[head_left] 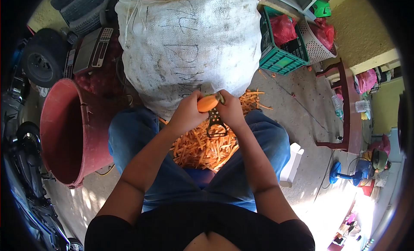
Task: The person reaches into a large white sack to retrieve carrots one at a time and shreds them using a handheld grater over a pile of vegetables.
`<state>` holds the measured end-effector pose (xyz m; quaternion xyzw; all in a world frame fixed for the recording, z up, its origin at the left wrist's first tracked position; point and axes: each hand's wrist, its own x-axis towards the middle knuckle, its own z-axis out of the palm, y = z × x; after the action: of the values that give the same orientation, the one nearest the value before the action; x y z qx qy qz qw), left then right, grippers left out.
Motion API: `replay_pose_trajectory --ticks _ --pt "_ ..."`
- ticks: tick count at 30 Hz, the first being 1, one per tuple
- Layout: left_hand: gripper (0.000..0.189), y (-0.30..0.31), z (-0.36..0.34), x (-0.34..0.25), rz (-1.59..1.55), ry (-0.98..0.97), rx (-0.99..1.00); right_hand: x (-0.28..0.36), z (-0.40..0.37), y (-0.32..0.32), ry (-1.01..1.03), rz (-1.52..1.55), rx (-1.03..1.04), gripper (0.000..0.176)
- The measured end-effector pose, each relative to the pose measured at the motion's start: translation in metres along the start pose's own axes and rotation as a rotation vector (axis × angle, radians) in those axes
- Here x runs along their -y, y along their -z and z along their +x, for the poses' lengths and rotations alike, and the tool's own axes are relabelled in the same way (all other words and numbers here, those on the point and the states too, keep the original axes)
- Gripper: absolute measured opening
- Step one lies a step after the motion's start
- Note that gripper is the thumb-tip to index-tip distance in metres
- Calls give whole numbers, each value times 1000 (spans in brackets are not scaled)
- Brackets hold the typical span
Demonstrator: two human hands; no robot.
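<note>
Knees (129, 134) flank the work; white sack (189, 44) bulges ahead, so likely much left, while the thick peel pile (202, 149) on the floor (302, 104) suggests plenty done. Left hand (186, 113) grip is closed on carrot (208, 103) above the pile; right hand (231, 110) clamps peeler (215, 123) against it.

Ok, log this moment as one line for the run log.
left hand: holds carrot | right hand: holds peeler at carrot | peelings: piled between legs | sack: in front

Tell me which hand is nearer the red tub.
Left. The left hand, holding the carrot, is toward the red tub; the right hand, holding the peeler, is farther across.
</note>
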<state>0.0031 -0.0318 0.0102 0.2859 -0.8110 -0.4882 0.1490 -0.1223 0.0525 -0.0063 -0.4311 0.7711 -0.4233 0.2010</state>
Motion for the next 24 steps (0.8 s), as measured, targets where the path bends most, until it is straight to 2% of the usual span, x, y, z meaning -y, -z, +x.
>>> replay_pose_trajectory --ticks 2,6,10,13,15,16,18,19,21,22,23,24 --pt "35 3 1 0 14 8 -35 3 -2 9 -24 -95 26 20" --pt "31 6 6 0 82 19 -90 3 -9 13 99 -120 94 20" --pt "29 6 5 -7 92 7 -64 3 -11 8 66 -148 82 16" --pt "27 9 3 -7 80 -87 -50 2 -10 7 59 -152 80 15" --pt "25 11 0 -9 -76 -155 102 -1 -9 8 91 -135 77 15" --pt "25 12 -4 -10 -78 -155 102 -5 -7 7 91 -136 77 15" --pt "24 16 -13 -12 -271 -87 473 -20 0 0 -22 -43 119 18" --pt "24 17 -18 -20 -269 -87 482 -29 3 -5 -28 -41 113 18" --pt "24 20 -27 -42 -365 -421 668 -38 8 -8 28 -306 57 21" --pt "19 26 -30 -43 -365 -351 565 -37 9 -7 -20 -250 137 23" --pt "19 34 -29 -43 -367 -350 560 -34 8 -6 -17 -251 141 23" --pt "20 44 -27 -43 -258 -222 409 -31 5 -7 -30 -182 221 24"
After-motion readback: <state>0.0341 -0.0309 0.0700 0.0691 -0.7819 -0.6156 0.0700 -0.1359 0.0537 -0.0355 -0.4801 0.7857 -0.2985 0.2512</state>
